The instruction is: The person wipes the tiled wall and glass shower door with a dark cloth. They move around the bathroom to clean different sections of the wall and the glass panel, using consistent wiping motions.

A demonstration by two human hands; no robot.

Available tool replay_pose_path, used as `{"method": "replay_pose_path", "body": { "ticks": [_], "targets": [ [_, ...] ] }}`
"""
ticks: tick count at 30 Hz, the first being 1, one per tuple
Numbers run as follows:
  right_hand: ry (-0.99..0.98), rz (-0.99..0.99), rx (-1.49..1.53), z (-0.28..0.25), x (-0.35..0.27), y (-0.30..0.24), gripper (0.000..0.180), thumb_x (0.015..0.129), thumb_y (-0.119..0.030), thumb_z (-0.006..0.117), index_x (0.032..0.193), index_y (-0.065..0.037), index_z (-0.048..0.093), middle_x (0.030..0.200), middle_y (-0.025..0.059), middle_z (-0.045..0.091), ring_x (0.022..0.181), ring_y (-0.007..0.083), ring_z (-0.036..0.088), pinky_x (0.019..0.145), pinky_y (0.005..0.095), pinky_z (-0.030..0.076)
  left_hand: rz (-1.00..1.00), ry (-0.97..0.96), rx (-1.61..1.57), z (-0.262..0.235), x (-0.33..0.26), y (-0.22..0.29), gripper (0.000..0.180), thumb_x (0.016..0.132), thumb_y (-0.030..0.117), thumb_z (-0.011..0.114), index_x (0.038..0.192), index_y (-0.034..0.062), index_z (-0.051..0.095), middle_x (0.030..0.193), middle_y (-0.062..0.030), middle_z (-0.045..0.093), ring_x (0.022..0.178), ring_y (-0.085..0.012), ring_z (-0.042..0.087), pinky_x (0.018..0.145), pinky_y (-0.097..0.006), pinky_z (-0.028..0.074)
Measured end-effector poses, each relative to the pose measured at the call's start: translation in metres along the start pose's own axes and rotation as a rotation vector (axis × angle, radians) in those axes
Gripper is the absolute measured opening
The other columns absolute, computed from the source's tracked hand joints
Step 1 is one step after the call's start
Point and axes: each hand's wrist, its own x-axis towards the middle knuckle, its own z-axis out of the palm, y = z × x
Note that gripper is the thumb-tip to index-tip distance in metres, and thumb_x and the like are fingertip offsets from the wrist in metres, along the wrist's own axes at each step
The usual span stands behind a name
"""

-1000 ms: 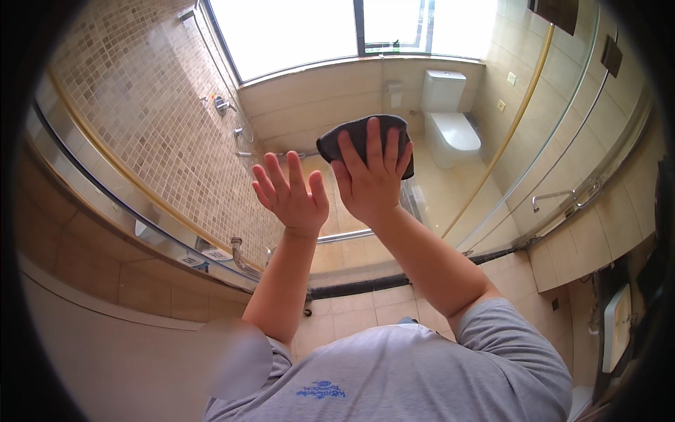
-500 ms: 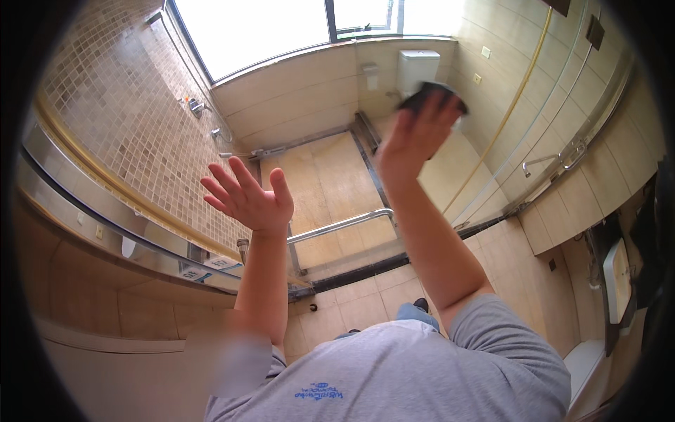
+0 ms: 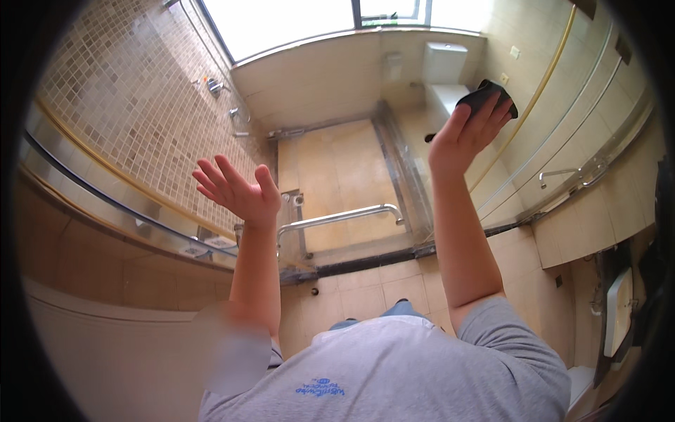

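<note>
My right hand (image 3: 464, 144) is raised at the right, its fingers lying along a dark cloth (image 3: 484, 93) that it holds flat, seemingly against clear glass. Some of the cloth is hidden behind the fingers. On the left, my left hand (image 3: 245, 198) is lifted with its fingers spread and nothing in it. Whether its palm touches the glass I cannot tell. Between my forearms, lower down, runs a chrome bar handle (image 3: 341, 219) on the shower glass.
A mosaic wall (image 3: 133, 91) with a shower mixer (image 3: 214, 86) stands at the left. Beyond the glass are a toilet (image 3: 445, 63) and a window (image 3: 295, 21). At the right a mirrored faucet-like fitting (image 3: 559, 174) and a white basin (image 3: 619, 313) show. A dark sill (image 3: 365, 264) crosses the floor.
My right hand has moved to the right with the dark cloth. My left hand stays spread, slightly farther left in the picture. The whole view has shifted a little.
</note>
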Motion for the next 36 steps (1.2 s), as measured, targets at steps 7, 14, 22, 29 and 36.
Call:
{"method": "replay_pose_path", "body": {
  "ticks": [7,14,22,29,36],
  "targets": [
    [-0.366,-0.342,0.056,0.001,-0.062,-0.097,0.045,0.088,-0.042,0.057,0.132,-0.034,0.056,0.152,0.0063,0.037,0.143,0.0341,0.022,0.114,0.0582,0.008,0.036,-0.004,0.014,-0.003,0.003,0.000,0.070,0.099,0.049,0.035,0.152,0.0066,0.021,0.159,-0.0180,0.013,0.147,-0.0375,0.010,0.116,-0.054,0.006],
    [-0.368,-0.370,0.049,-0.011,-0.034,-0.052,0.047,0.089,-0.041,0.058,0.134,-0.027,0.056,0.151,0.0078,0.038,0.141,0.0358,0.027,0.114,0.0558,0.011,0.015,-0.018,0.049,-0.007,0.001,-0.001,0.070,0.100,0.049,0.034,0.152,0.0052,0.019,0.159,-0.0185,0.013,0.146,-0.0403,0.010,0.116,-0.056,0.008],
    [-0.110,-0.008,0.023,0.021,-0.060,-0.107,0.064,0.097,-0.043,0.044,0.148,-0.007,0.033,0.154,0.0294,0.016,0.140,0.0536,0.013,0.108,0.0655,0.010,0.000,-0.096,0.047,-0.017,0.001,-0.004,0.066,0.098,0.048,0.042,0.149,0.0078,0.032,0.156,-0.0187,0.023,0.143,-0.0385,0.020,0.113,-0.051,0.017],
    [-0.481,-0.476,0.022,0.016,-0.107,-0.187,0.045,0.089,-0.042,0.058,0.133,-0.030,0.056,0.152,0.0086,0.036,0.138,0.0365,0.029,0.111,0.0610,0.015,-0.079,-0.108,-0.008,-0.035,0.012,-0.076,0.083,0.091,0.059,0.049,0.152,0.0081,0.024,0.156,-0.0213,0.019,0.145,-0.0415,0.013,0.115,-0.057,0.007],
    [-0.194,-0.234,-0.010,0.012,-0.074,-0.130,0.061,0.097,-0.037,0.047,0.144,0.000,0.037,0.152,0.0294,0.024,0.137,0.0537,0.022,0.111,0.0603,0.018,0.002,-0.036,0.000,-0.021,-0.003,-0.095,0.081,0.094,0.059,0.040,0.153,0.0072,0.020,0.159,-0.0186,0.013,0.148,-0.0353,0.004,0.117,-0.052,-0.001]
  ]
}}
